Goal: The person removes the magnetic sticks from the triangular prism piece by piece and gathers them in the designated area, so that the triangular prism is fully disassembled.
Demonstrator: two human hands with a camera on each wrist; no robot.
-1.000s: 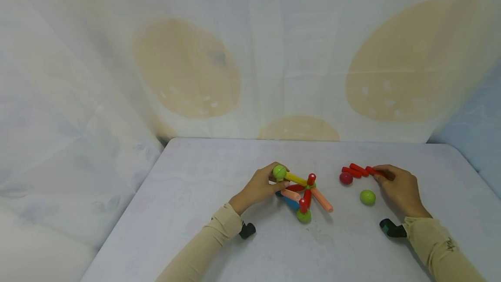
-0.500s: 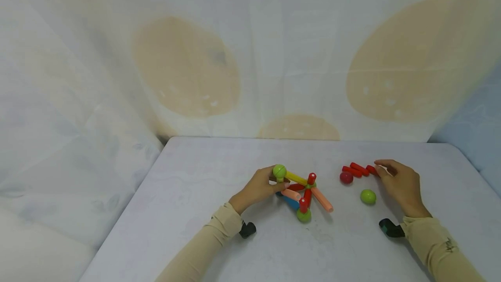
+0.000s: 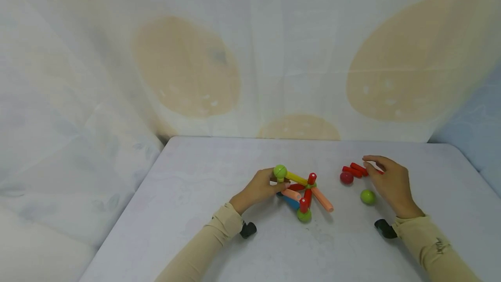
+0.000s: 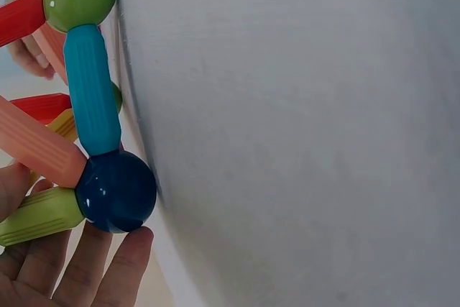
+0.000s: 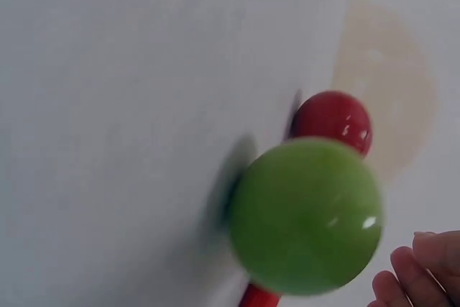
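A toy frame of coloured sticks and balls (image 3: pixel 303 193) stands mid-table. My left hand (image 3: pixel 261 186) grips its left corner, with the fingers curled under the top green ball (image 3: pixel 279 171). In the left wrist view my fingers (image 4: pixel 79 271) lie by a dark blue ball (image 4: pixel 115 192), which joins a light blue stick (image 4: pixel 92 91), a peach stick (image 4: pixel 36 150) and a lime stick (image 4: pixel 36 219). My right hand (image 3: pixel 385 177) reaches over the loose red sticks (image 3: pixel 354 170), thumb and fingers curled round one. A red ball (image 3: pixel 346 177) and a loose green ball (image 3: pixel 367 196) lie beside it.
The white table (image 3: pixel 195 212) ends at a draped cloth backdrop (image 3: pixel 250 55) behind and on the left. Black wrist-camera mounts (image 3: pixel 247 229) sit under both sleeves. The right wrist view shows the loose green ball (image 5: pixel 305 217) close up, with the red ball (image 5: pixel 332 120) behind it.
My right hand lifted off the end of the red sticks, shifted left and came down over them with curled fingers. The left hand and the frame have stayed in place.
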